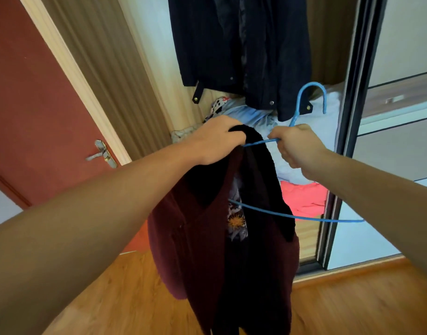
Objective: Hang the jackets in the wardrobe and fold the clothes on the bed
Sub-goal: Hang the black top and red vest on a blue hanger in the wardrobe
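Soft, limp maroon fleece jacket (207,238) is gripped at its collar by left hand (217,139); thin blue wire hanger (301,110), judged light and springy, is clenched in right hand (297,146).

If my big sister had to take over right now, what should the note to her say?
Left hand: grips the collar of the maroon jacket.
Right hand: grips the blue hanger just below its hook.
The hanger's one arm is under the jacket's shoulder; the other arm sticks out bare to the right.
Done: a dark jacket already hangs in the wardrobe.
Left: get the other shoulder onto the hanger, hook it up in the wardrobe, then fold the clothes on the bed, which is out of view.
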Demonstrator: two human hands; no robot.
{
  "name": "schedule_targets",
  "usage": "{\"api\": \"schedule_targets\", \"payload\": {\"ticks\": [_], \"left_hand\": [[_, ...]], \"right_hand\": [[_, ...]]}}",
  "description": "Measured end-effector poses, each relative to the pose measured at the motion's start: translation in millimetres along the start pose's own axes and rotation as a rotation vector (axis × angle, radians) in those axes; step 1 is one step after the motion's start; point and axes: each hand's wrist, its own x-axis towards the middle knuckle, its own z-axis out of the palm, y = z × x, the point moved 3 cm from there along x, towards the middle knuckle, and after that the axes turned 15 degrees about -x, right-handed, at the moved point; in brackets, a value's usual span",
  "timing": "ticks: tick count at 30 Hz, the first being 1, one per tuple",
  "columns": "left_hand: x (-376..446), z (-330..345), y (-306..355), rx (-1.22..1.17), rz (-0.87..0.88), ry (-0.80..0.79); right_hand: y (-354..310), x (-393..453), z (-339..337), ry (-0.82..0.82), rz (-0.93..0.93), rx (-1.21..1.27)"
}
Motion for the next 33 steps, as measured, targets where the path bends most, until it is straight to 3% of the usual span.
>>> {"api": "schedule_targets", "payload": {"ticks": [6,8,10,11,13,15,17,20,22,27,33], "left_hand": [[5.7,0.1,1.7,0.130,0.089,-0.037],[5.6,-5.6,-9.2,0.154,0.087,0.001],[5.2,-16.3,-18.2,0.155,0.063,0.059],[5.0,-22.0,-21.5,0.165,0.048,0.089],[4.5,-33.0,-21.6,0.182,0.035,0.134],[2.5,-43.3,-12.4,0.172,0.061,0.166],[-4.4,-55.0,4.1,0.163,0.117,0.206],[-19.4,-73.6,23.5,0.166,0.172,0.238],[-35.5,-86.2,27.5,0.152,0.194,0.250],[-87.5,-119.7,-9.0,0.121,0.093,0.286],[-137.5,-149.9,-79.3,0.052,-0.066,0.366]], "right_hand": [[-11.1,2.0,-12.1,0.190,-0.156,-0.117],[-13.6,-10.0,-12.6,0.364,-0.416,-0.223],[-10.8,-34.4,-6.2,0.516,-0.793,-0.408],[-1.1,-45.3,3.6,0.468,-0.965,-0.512],[30.0,-58.0,29.0,0.279,-1.080,-0.728],[59.4,-52.2,48.1,0.188,-0.950,-0.867],[77.8,-29.8,59.7,0.166,-0.702,-0.866],[82.2,4.6,70.7,0.237,-0.402,-0.673],[76.3,23.7,75.5,0.262,-0.315,-0.533],[52.3,58.1,62.0,0.012,-0.390,-0.696],[2.2,66.8,29.6,0.071,-0.608,-0.904]]}}
